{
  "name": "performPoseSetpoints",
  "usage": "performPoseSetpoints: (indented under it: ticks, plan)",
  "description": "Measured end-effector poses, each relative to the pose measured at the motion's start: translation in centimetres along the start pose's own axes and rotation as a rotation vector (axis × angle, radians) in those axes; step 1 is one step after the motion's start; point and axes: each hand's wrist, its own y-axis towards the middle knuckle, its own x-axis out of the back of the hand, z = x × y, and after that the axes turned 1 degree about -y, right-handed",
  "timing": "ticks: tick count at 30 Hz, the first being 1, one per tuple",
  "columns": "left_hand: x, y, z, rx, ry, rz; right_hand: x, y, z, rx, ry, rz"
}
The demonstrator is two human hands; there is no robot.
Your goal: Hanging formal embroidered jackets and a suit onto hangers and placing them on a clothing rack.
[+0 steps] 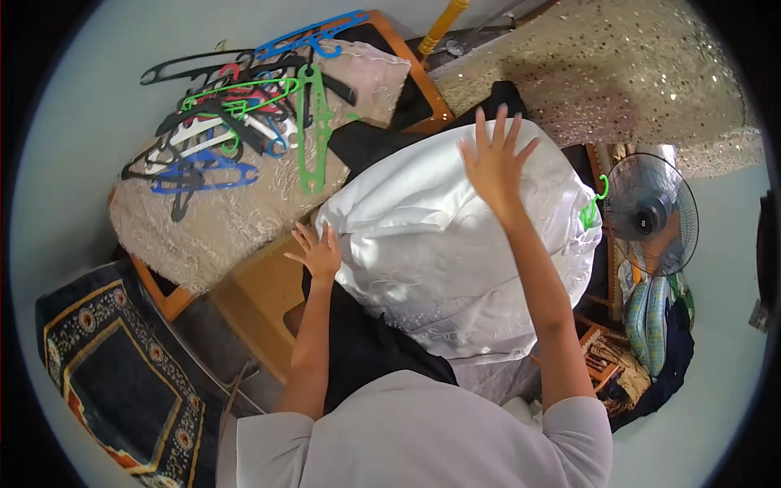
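Before me a white satiny cloth (421, 268) with embroidered patterns lies spread over a black cloth (372, 143). My right hand (497, 161) is over its far part, palm down with fingers spread; it grips nothing. At the cloth's left edge is my left hand (318, 251), its fingers also apart and holding nothing. Whether either palm presses on the fabric I cannot tell. A bright green hanger (589, 210) pokes out at the right end of the white cloth, its hook exposed and the rest hidden beneath the fabric. More black cloth (378, 341) shows under the near left side.
Several plastic hangers (232, 122) are heaped on a beige lace cloth (244, 232) at the far left. A fan (650, 213) stands at the right. Sequined fabric (610, 67) hangs at the far right. A dark patterned rug (128, 378) is at the lower left.
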Motion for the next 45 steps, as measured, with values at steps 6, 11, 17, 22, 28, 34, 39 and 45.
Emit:
performPoseSetpoints:
  ticks: [6, 11, 17, 22, 28, 34, 39, 45]
  plan:
    - [1.3, 1.4, 0.0, -0.238, -0.269, -0.386, -3.5, -3.3, 10.0, 0.851, 0.699, 1.319]
    - [1.5, -0.4, 1.6, -0.379, -0.202, -0.172, -6.3, 1.2, 10.2, 0.207, 0.206, 0.277]
    - [2.6, -1.5, 4.2, -0.135, -0.376, -0.291, -13.8, -3.0, 18.1, 0.686, 0.409, 1.405]
    - [6.1, -0.6, 8.0, -0.005, -0.393, -0.417, -17.5, -1.4, 22.1, 0.054, 0.574, 0.69]
    - [9.7, 1.1, 4.1, -0.317, -0.39, -0.326, -13.1, -9.2, 24.8, 0.647, 0.66, 1.465]
    - [10.7, 3.8, -10.3, -0.82, -0.389, -0.141, -5.6, -11.0, 11.4, 0.507, 0.64, 0.178]
    - [10.3, 1.3, -22.3, -1.245, -0.438, -0.065, 0.1, -14.1, -10.6, -0.629, -0.126, 0.033]
    - [7.7, -2.3, -31.3, -1.985, 0.041, 0.0, 1.8, -21.2, -18.1, -1.591, 0.006, -0.283]
